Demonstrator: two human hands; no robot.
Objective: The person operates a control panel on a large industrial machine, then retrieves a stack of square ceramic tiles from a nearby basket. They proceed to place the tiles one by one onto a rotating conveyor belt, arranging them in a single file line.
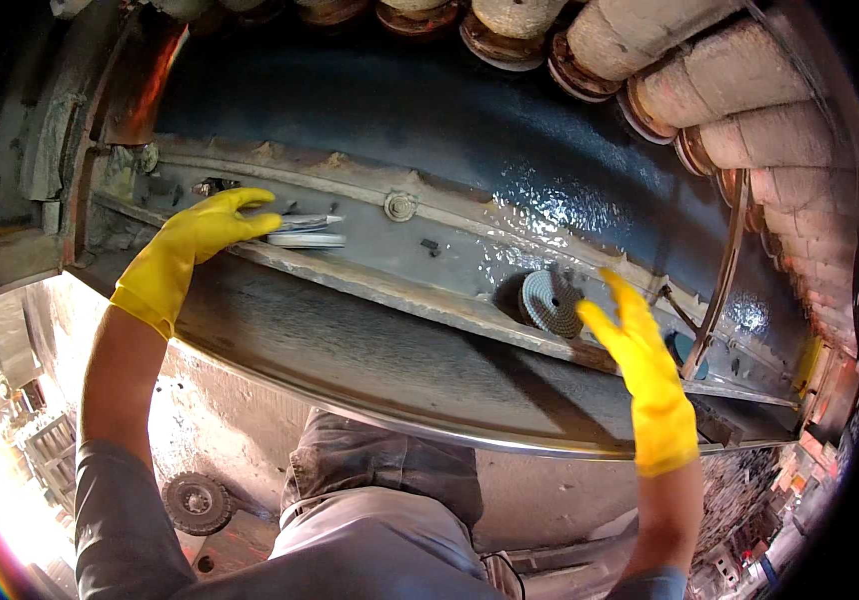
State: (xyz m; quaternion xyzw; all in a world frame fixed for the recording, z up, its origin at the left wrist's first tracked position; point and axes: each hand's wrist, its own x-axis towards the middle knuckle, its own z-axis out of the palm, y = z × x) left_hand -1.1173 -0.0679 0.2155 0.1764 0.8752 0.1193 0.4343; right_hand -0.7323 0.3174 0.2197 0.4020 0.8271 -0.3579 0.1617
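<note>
On the grey machine ledge (420,300), the left hand (200,235) in a yellow glove pinches flat round discs (307,232). Its right hand (640,350) hangs open by a bumpy round pad (550,302). Wet gloves could let the discs slip and drop.

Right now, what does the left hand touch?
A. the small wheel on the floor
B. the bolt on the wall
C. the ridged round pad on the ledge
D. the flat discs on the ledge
D: the left hand has its fingers on the flat discs, far from the ridged pad.
</note>
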